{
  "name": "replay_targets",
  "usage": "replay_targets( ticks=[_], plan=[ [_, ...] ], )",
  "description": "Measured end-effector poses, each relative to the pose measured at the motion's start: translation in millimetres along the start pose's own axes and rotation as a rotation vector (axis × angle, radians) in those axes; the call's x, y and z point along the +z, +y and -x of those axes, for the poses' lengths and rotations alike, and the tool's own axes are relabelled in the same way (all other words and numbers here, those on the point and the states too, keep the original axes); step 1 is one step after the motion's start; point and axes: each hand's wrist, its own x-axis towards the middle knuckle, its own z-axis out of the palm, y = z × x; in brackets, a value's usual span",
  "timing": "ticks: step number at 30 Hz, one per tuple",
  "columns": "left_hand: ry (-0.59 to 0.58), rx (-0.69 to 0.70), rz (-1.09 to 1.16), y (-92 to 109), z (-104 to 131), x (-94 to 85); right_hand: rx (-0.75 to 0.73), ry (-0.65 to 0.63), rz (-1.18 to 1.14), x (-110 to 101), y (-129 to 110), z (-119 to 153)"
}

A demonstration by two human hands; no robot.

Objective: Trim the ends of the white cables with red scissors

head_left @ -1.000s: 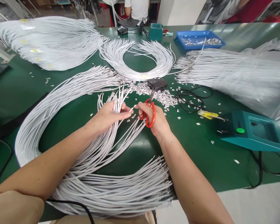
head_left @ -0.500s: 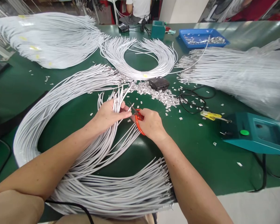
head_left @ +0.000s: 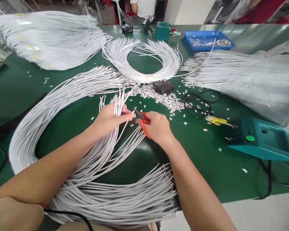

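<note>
A bunch of white cables (head_left: 116, 128) runs up through my left hand (head_left: 109, 118), which is closed around it. Between that hand's thumb and fingertips one cable end (head_left: 133, 113) is pinched and points up to the right. My right hand (head_left: 158, 126) grips orange-handled scissors (head_left: 144, 123), and their dark blades lie close to the pinched end. Whether the blades touch the cable I cannot tell. More white cables (head_left: 137, 136) pass loosely below the scissors. Another bundle with metal-tipped ends (head_left: 144, 189) lies near the table's front edge, partly behind my right forearm.
Small silvery scraps (head_left: 156, 96) lie heaped around a black box (head_left: 163, 86). A teal device (head_left: 260, 138) with a green button stands at the right, near yellow-handled pliers or snips (head_left: 216, 120). Behind are coiled cables (head_left: 146, 77), a blue tray (head_left: 209, 46) and a seated person (head_left: 144, 11).
The scissors have drawn slightly away from the pinched cable end, and their blades show more. My left hand keeps its hold on the bunch. The whole view has shifted a little.
</note>
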Motion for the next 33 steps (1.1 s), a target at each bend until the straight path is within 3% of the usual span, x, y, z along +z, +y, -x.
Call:
replay_targets(
  ticks=[6, 12, 21, 27, 33],
  plan=[
    [-0.197, -0.012, 0.148, 2.4, 1.9, 3.6, -0.043, -0.041, -0.741, -16.9, -3.9, -0.4],
    [-0.282, -0.033, 0.160, 4.6, 5.1, 7.9, -0.038, -0.129, -0.938, -12.8, -2.3, -1.3],
    [-0.231, -0.029, 0.137, 1.1, 4.0, 5.6, 0.081, -0.102, -0.970, -6.0, -8.1, -1.2],
    [-0.126, -0.029, 0.112, 3.9, 3.8, 6.0, -0.025, 0.084, -0.741, -2.0, -17.7, 4.3],
    [-0.165, -0.037, 0.171, 3.3, 4.4, 8.3, -0.001, 0.058, -0.850, -3.6, -13.9, 2.4]
  ],
)
